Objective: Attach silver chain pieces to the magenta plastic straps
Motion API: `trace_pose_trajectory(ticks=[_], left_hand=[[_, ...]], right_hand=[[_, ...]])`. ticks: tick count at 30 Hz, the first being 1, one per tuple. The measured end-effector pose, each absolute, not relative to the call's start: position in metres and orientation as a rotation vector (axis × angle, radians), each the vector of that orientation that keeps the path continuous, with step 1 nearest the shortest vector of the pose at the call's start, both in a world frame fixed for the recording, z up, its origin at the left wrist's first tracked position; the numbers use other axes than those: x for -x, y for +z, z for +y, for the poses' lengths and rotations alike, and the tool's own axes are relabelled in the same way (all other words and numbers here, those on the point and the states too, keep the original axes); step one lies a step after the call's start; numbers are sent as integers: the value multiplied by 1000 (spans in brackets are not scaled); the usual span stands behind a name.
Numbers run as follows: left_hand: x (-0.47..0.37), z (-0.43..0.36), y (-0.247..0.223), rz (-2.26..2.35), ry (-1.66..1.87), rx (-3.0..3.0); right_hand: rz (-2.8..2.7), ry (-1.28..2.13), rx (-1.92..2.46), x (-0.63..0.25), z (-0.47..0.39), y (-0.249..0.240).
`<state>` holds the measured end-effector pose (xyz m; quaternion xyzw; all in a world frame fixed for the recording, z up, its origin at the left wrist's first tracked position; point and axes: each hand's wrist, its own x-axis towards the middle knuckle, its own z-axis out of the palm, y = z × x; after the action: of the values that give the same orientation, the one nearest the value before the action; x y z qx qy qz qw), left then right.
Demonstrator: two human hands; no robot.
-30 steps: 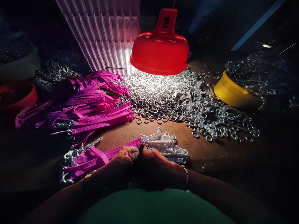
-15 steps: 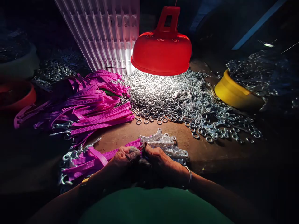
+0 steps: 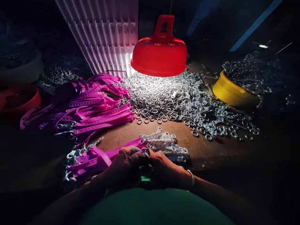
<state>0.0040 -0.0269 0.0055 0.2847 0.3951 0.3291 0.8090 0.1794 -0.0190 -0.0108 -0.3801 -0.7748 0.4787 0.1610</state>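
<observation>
Both hands are working close together at the near edge of the counter (image 3: 131, 131), lit from above by a red lamp shade (image 3: 159, 56). The left hand (image 3: 124, 165) is curling closed around the end of a purple strap (image 3: 117, 152), its thumb tip wrapped in a grey covering. The right hand (image 3: 164, 168), wearing a thin bangle at the wrist, is pressing against the left, fingers bent inward; what it is pinching is hidden in shadow, so I cannot tell whether it is gripping anything. The strap is lying at the near edge of the counter, running left from the hands into a small bundle of like straps with metal clips (image 3: 70, 156) at their far ends. Just beyond the hands, touching the strap bundle, a row of silver chain pieces (image 3: 168, 145) is lying on the counter. Farther back, a large heap of metal rings (image 3: 161, 97) is spreading under the lamp. To the left of it, a bigger pile of purple straps (image 3: 93, 106) is resting. A yellow bowl (image 3: 231, 93) is sitting tilted at the right, an orange bowl (image 3: 21, 98) at the far left, and a white ribbed panel (image 3: 105, 34) is leaning behind.
</observation>
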Motion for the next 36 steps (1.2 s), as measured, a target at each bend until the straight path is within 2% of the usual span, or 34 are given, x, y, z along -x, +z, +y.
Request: trace_pose_trajectory(ticks=[10, 25, 31, 36], left_hand=[[-5, -23, 5, 932, 625, -754], [-1, -27, -3, 1118, 606, -1028], [3, -29, -11, 963, 619, -771], [1, -21, -13, 973, 608, -644]], right_hand=[[-2074, 1438, 1192, -182, -17, 2], [-2642, 1228, 1140, -178, -10, -13], [-2684, 1287, 1137, -182, -6, -6], [-2752, 1162, 1085, -187, 0, -5]])
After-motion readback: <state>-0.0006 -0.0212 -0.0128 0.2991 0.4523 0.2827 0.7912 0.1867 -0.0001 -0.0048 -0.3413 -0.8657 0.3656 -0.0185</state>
